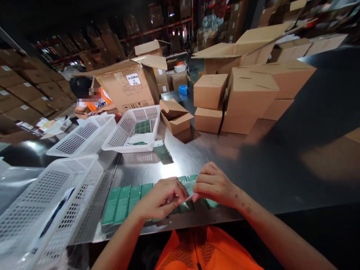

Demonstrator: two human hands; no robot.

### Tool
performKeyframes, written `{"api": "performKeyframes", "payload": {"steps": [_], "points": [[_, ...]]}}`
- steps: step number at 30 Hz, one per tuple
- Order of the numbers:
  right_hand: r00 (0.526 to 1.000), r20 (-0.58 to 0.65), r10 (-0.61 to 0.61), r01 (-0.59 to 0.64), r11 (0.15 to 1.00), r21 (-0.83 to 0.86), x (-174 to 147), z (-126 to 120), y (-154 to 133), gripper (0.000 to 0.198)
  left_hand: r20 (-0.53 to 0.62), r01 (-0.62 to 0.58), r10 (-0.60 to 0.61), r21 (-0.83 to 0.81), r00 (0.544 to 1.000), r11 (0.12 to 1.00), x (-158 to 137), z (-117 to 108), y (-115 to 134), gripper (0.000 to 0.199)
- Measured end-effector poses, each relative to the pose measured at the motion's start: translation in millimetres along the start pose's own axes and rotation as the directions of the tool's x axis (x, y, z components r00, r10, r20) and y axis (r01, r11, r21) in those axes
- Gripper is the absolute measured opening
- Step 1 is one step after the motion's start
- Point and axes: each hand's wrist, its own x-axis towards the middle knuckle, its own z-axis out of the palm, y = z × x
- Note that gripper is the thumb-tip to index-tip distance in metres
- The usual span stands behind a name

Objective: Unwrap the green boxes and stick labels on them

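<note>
My left hand [164, 197] and my right hand [215, 185] are close together over a row of slim green boxes [122, 204] at the table's near edge. Between them is a small piece of clear, shiny plastic film [189, 187], pinched by the fingertips of both. Whether the film is a bag or a loose sheet, I cannot tell. The green boxes lie side by side, and my hands hide several in the middle of the row. Farther back, a wrapped green pack [163, 151] rests on the metal table beside a white basket.
One white basket [116, 141] holds green boxes; two more baskets [66, 144] [81, 170] stand leftward. A small open carton [180, 122] sits behind, with stacked brown boxes [247, 101] at right. A large carton [135, 84] partly hides another person [102, 98] in an orange vest.
</note>
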Motion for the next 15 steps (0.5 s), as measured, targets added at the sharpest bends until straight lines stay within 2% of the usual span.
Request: {"api": "performKeyframes", "payload": {"steps": [2, 4, 6, 9, 11, 15], "points": [[1.0, -0.028, 0.006, -0.004, 0.998, 0.056, 0.0, 0.6, -0.1, 0.045, 0.057, -0.001, -0.012, 0.235, 0.998, 0.972, 1.8, -6.2, 4.6, 0.011], [0.999, -0.047, 0.021, -0.013, 0.986, 0.167, 0.3, -0.2, -1.2, 0.042, 0.096, -0.035, -0.02, 0.531, 0.995, 0.847, 3.8, -11.0, 8.4, 0.013], [0.999, -0.028, 0.025, -0.016, 0.958, 0.285, 0.5, -2.0, -2.9, 0.038, 0.131, -0.07, -0.031, 0.699, 0.991, 0.711, 5.1, -12.4, 10.8, 0.018], [0.999, 0.042, 0.005, -0.02, 0.931, 0.364, -0.3, -5.3, -5.0, 0.034, 0.127, -0.068, -0.045, 0.761, 0.991, 0.646, 4.3, -6.4, 11.4, 0.038], [0.998, 0.068, 0.0, -0.021, 0.952, 0.306, -2.1, -7.7, -5.6, 0.036, 0.081, -0.049, -0.022, 0.772, 0.996, 0.633, 1.8, 1.0, 10.7, 0.048], [0.995, 0.095, 0.021, -0.035, 0.988, 0.148, -8.2, -13.8, -5.1, 0.034, 0.004, -0.04, 0.061, 0.794, 0.998, 0.607, -4.2, 13.4, 7.8, 0.036]]}}
